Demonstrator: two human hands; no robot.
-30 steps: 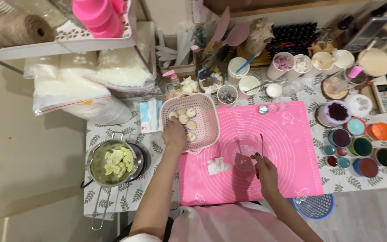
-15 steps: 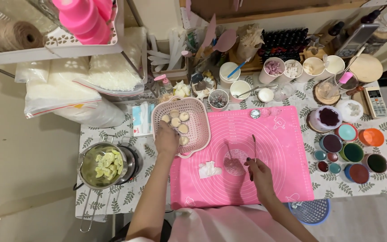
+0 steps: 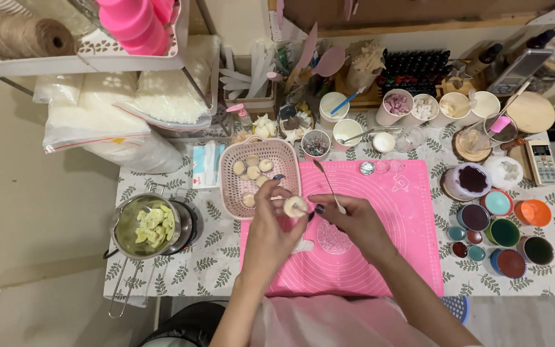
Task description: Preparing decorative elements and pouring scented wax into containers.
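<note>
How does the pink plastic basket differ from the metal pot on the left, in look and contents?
The pink plastic basket is squarish with perforated walls; the metal pot is round, solid and shiny, with a long handle. The basket holds small pale round pieces, lying apart; the pot holds pale green chunks heaped together. The basket sits partly on the pink silicone mat; the pot sits off it, on the leaf-patterned tablecloth. Both are open-topped.
</note>
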